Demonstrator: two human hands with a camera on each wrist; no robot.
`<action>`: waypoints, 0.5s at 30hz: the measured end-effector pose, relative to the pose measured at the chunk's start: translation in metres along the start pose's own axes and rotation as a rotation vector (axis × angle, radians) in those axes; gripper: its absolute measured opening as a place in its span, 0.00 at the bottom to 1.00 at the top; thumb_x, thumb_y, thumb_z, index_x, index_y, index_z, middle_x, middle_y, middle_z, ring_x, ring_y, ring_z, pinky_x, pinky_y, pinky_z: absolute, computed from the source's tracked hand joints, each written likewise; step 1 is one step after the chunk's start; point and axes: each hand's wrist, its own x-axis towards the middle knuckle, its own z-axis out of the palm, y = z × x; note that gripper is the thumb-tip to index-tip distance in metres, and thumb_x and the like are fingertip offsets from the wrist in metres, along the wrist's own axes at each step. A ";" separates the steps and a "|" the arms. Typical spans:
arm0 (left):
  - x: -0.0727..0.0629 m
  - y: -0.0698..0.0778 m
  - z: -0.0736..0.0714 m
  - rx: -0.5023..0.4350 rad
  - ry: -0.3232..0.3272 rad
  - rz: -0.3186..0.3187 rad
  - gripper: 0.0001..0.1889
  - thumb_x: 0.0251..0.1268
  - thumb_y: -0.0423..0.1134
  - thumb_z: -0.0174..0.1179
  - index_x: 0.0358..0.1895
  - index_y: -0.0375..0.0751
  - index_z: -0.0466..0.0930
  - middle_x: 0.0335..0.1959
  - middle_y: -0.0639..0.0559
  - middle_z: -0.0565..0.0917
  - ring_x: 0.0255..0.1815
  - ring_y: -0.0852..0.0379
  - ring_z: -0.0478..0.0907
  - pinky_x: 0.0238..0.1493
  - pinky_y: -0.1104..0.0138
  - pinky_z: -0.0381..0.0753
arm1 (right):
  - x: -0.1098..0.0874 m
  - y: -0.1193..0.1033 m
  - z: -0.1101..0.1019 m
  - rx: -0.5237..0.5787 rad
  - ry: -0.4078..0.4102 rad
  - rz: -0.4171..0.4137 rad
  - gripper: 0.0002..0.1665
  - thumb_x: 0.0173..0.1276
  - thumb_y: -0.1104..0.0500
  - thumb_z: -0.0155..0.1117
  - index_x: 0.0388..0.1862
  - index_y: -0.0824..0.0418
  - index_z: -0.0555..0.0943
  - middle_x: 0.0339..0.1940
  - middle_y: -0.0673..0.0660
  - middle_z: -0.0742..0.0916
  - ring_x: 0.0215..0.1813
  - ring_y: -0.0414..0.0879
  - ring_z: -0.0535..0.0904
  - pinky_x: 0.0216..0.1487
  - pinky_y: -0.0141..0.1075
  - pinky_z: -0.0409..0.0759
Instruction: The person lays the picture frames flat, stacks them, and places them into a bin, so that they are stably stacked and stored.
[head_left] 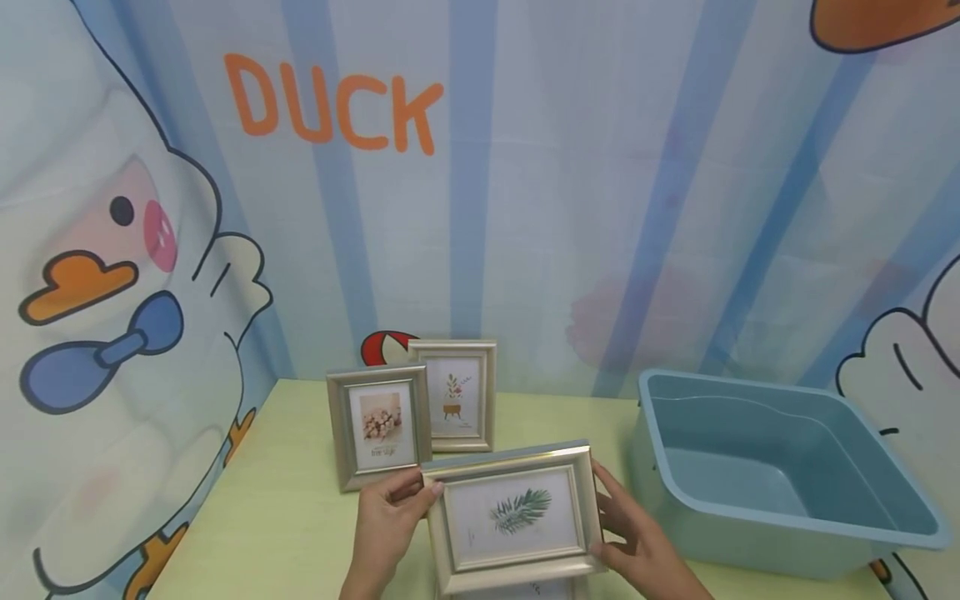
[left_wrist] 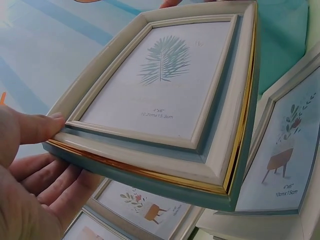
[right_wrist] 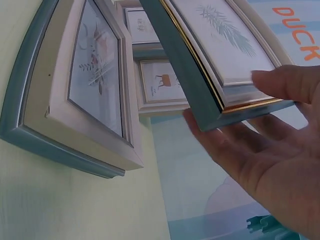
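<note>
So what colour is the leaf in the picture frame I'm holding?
The leaf is green; the head view shows it best.

The palm-leaf picture frame [head_left: 517, 521] is pale champagne with a gold line and a blue-green outer edge, its white print [head_left: 480, 540] bearing a green leaf [head_left: 521, 510]. Toward the far edge of the yellow-green tabletop [head_left: 270, 500], the bouquet picture frame [head_left: 379, 427] is silvery beige around a pinkish-brown photo [head_left: 382, 417]; the planter picture frame [head_left: 457, 396] is cream, its picture orange-brown, green and red. Near the right edge, the plastic tub [head_left: 750, 542] is plain teal. Light and deeper blue stripes pattern the backdrop [head_left: 547, 208], with orange "DUCK" lettering [head_left: 345, 108] and a black-outlined white duck [head_left: 135, 433].
</note>
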 end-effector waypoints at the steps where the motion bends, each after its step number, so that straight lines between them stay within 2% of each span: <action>1: 0.000 -0.001 -0.001 -0.002 -0.004 -0.002 0.17 0.58 0.30 0.70 0.49 0.23 0.83 0.41 0.34 0.88 0.32 0.68 0.84 0.35 0.72 0.88 | 0.000 -0.001 -0.002 0.021 -0.044 0.029 0.53 0.68 0.74 0.58 0.83 0.58 0.41 0.71 0.76 0.70 0.60 0.32 0.79 0.50 0.38 0.86; 3: 0.001 -0.002 -0.002 -0.007 -0.012 -0.006 0.17 0.58 0.31 0.69 0.49 0.23 0.83 0.41 0.34 0.88 0.32 0.67 0.84 0.35 0.72 0.88 | 0.000 -0.002 -0.004 0.045 -0.105 0.086 0.57 0.68 0.72 0.60 0.83 0.54 0.36 0.69 0.89 0.61 0.60 0.30 0.78 0.51 0.38 0.85; 4: 0.001 -0.003 -0.003 -0.007 -0.015 -0.008 0.17 0.59 0.31 0.69 0.49 0.23 0.83 0.41 0.35 0.89 0.32 0.67 0.84 0.35 0.72 0.88 | 0.000 -0.002 -0.004 0.047 -0.125 0.109 0.59 0.68 0.70 0.61 0.83 0.53 0.34 0.68 0.90 0.60 0.60 0.29 0.77 0.51 0.37 0.85; 7: 0.002 -0.003 -0.003 -0.016 -0.015 -0.023 0.17 0.58 0.30 0.69 0.49 0.23 0.83 0.40 0.36 0.89 0.31 0.67 0.84 0.35 0.72 0.88 | -0.001 -0.003 -0.004 0.045 -0.143 0.136 0.61 0.66 0.68 0.63 0.83 0.51 0.32 0.68 0.92 0.59 0.59 0.29 0.78 0.53 0.36 0.84; 10: 0.003 -0.004 -0.003 -0.017 -0.011 -0.031 0.16 0.57 0.30 0.70 0.48 0.24 0.84 0.40 0.38 0.89 0.32 0.67 0.83 0.35 0.73 0.87 | -0.003 -0.002 -0.003 0.042 -0.142 0.117 0.61 0.67 0.68 0.63 0.83 0.50 0.33 0.65 0.93 0.61 0.59 0.31 0.79 0.52 0.36 0.84; 15: 0.004 -0.005 -0.002 -0.041 0.005 -0.063 0.17 0.56 0.30 0.71 0.47 0.24 0.83 0.35 0.44 0.89 0.31 0.66 0.82 0.33 0.74 0.86 | -0.004 0.004 -0.002 0.121 -0.150 0.100 0.62 0.66 0.72 0.62 0.83 0.50 0.32 0.65 0.95 0.59 0.59 0.36 0.81 0.52 0.37 0.86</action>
